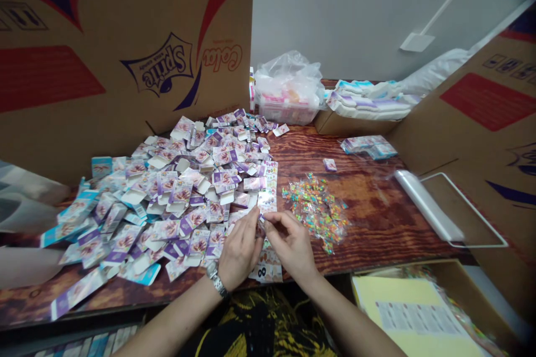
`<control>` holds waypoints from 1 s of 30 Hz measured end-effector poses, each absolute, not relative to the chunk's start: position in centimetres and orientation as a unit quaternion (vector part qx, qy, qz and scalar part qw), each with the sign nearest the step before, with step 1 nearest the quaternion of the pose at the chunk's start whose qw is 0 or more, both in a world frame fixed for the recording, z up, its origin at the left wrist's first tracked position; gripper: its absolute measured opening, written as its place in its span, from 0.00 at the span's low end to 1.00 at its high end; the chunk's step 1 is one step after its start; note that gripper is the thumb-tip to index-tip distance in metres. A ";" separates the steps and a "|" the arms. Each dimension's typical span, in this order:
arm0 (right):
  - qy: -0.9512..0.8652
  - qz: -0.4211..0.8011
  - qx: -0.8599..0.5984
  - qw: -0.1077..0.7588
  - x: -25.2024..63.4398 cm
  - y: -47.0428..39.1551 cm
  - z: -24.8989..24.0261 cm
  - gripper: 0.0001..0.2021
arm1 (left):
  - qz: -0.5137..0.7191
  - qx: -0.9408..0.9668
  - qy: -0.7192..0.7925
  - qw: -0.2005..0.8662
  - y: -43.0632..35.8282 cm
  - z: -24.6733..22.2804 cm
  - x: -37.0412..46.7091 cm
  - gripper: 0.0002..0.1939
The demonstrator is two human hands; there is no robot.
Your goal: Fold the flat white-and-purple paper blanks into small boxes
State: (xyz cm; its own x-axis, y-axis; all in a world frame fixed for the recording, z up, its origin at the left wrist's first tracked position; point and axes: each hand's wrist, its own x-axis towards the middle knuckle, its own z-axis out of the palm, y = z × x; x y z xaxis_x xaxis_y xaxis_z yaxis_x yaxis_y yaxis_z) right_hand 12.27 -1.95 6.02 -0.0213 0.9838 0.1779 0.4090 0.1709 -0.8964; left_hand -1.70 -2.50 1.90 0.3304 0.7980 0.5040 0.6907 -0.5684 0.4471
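Observation:
My left hand (240, 251), with a metal watch (216, 280) on its wrist, meets my right hand (292, 245) at the table's front. Between their closed fingertips shows the purple-and-white edge of a small carton (262, 217); most of it is hidden by the fingers. Under and beyond the hands lies a strip of printed sticker sheets (268, 184). A large heap of small purple, white and blue cartons (180, 189) spreads to the left, many with flaps up. Right of my right hand is a pile of small clear packets with bright candy-like pieces (316, 209).
One small carton (330, 164) stands apart on the wooden table (377, 212). Behind are a bagged pink container (288, 103) and a box of wrapped packs (368, 109). Plastic film (429, 206) lies right. Large cardboard boxes (125, 67) flank the table; a yellow-sheeted box (402, 295) sits lower right.

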 end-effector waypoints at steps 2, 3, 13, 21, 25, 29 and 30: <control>-0.644 0.317 -0.557 0.419 12.2 -1.9 6.1 0.07 | 0.352 0.815 0.455 0.067 -2.5 1.9 -1.6 0.32; -0.651 0.308 -0.558 0.413 12.2 -2.0 6.1 0.08 | 0.351 0.816 0.455 0.061 -2.5 1.8 -1.6 0.33; -0.693 0.220 -0.518 0.450 11.4 -3.3 4.7 0.15 | 0.289 0.804 0.520 0.001 -2.5 1.1 -0.9 0.35; -0.721 0.215 -0.495 0.435 11.5 -3.7 3.8 0.21 | 0.313 0.804 0.500 0.067 -2.3 1.9 -0.9 0.33; -0.713 0.257 -0.503 0.416 11.1 -3.6 4.0 0.26 | 0.340 0.801 0.484 0.093 -2.2 1.6 -0.7 0.33; -0.701 0.323 -0.480 0.416 11.0 -3.2 3.5 0.26 | 0.339 0.795 0.492 0.110 -1.7 1.2 -0.5 0.34; -0.689 0.357 -0.476 0.415 11.3 -2.8 3.2 0.24 | 0.328 0.799 0.490 0.121 -1.6 1.3 -0.5 0.34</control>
State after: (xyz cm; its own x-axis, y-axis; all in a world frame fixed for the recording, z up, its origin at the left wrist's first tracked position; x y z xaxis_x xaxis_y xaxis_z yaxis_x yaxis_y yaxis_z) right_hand 11.34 -2.75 3.21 -0.2040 0.9512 0.2314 0.3591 0.2926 -0.8863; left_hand -0.51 -1.58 1.27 0.3059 0.8615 0.4052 0.7029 -0.4914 0.5142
